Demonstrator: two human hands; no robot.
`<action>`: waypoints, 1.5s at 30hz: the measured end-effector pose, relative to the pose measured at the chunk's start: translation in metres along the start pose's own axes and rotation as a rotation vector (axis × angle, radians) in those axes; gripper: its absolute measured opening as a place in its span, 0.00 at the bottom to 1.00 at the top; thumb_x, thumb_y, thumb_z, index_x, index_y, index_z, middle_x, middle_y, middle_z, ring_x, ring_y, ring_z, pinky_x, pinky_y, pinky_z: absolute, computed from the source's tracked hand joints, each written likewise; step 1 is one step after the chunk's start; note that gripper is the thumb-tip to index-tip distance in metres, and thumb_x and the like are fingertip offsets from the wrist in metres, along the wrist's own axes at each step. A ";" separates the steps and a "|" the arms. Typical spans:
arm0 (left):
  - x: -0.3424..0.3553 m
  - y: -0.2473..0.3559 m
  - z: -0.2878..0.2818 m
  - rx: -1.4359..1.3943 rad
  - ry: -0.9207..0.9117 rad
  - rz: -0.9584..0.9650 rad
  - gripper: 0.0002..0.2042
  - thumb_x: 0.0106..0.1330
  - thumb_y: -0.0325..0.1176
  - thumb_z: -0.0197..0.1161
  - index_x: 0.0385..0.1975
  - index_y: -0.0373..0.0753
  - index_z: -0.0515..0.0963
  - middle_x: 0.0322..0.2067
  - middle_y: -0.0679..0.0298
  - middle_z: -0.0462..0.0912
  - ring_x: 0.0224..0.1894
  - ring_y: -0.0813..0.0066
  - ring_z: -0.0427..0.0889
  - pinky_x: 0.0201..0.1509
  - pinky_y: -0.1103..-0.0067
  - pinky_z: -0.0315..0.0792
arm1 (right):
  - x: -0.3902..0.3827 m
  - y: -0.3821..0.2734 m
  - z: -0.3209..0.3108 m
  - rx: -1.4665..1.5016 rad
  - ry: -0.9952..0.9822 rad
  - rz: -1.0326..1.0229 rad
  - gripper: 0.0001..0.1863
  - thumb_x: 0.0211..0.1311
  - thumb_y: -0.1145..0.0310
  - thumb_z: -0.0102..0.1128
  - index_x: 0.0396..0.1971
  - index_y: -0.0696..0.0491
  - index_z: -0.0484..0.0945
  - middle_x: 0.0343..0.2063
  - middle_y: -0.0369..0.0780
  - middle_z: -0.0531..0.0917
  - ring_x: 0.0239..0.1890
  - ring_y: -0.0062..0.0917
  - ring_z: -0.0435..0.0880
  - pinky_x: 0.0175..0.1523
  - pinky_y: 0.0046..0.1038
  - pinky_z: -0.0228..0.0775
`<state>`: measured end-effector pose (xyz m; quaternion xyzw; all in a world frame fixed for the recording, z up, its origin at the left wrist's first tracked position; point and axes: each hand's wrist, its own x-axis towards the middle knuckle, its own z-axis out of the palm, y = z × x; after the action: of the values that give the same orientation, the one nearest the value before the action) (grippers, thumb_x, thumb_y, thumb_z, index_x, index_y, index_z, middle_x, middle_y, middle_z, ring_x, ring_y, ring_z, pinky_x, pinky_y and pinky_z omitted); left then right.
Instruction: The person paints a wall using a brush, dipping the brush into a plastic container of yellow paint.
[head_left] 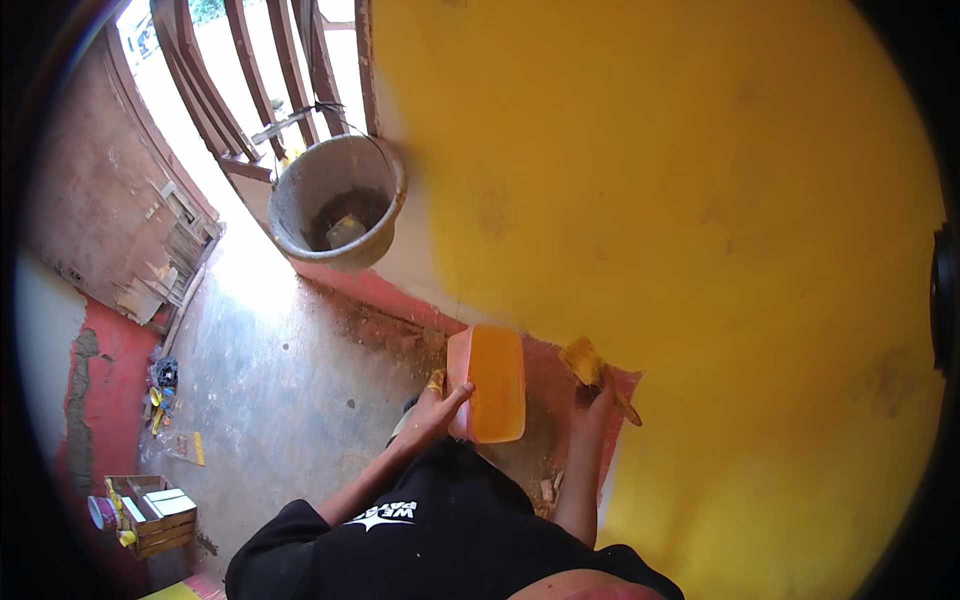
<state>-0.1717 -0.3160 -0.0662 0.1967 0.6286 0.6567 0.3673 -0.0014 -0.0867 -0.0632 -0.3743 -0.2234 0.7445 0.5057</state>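
My left hand (437, 405) grips a rectangular plastic tub (497, 385) by its near left side, the thumb over the rim. Yellow-orange paint shows inside the tub, and some yellow is smeared on my fingers. To the right of it, my right hand (597, 392) is closed around a paintbrush (581, 360). The brush's bristles are coated yellow and point up toward the wall, while its handle sticks out below my hand. Whether the bristles touch the yellow wall (690, 250), I cannot tell. A red band runs along the wall's foot.
A grey bucket (388, 215) hangs by its handle from the brown window bars (280, 70), with a pale block inside. A worn wooden door (110, 170) stands at the left. On the concrete floor (250, 400), a wooden crate (165, 535) sits at the lower left near scattered small items.
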 end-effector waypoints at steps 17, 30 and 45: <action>0.038 0.049 -0.093 -0.194 -0.197 0.069 0.30 0.67 0.46 0.60 0.57 0.25 0.66 0.51 0.51 0.78 0.54 0.66 0.76 0.57 0.74 0.70 | -0.085 -0.070 0.334 -0.901 -0.550 -1.543 0.16 0.65 0.67 0.61 0.49 0.59 0.79 0.41 0.41 0.83 0.45 0.26 0.81 0.52 0.28 0.73; 0.065 0.059 -0.183 -0.114 -0.264 0.100 0.25 0.67 0.39 0.61 0.55 0.25 0.67 0.53 0.51 0.76 0.57 0.65 0.73 0.62 0.74 0.64 | -0.014 0.083 0.329 -1.561 -0.472 -1.926 0.22 0.52 0.72 0.57 0.51 0.53 0.79 0.44 0.40 0.81 0.48 0.36 0.80 0.53 0.32 0.74; 0.081 0.052 -0.190 -0.125 -0.456 -0.002 0.30 0.67 0.41 0.60 0.61 0.27 0.61 0.57 0.52 0.72 0.60 0.65 0.70 0.62 0.73 0.65 | -0.068 -0.060 0.428 -1.254 -0.540 -2.034 0.22 0.65 0.52 0.48 0.51 0.47 0.80 0.48 0.40 0.83 0.47 0.33 0.82 0.52 0.30 0.73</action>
<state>-0.3735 -0.3829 -0.0575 0.3160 0.4876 0.6327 0.5119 -0.2872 -0.1059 0.2672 -0.0415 -0.8315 -0.1726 0.5264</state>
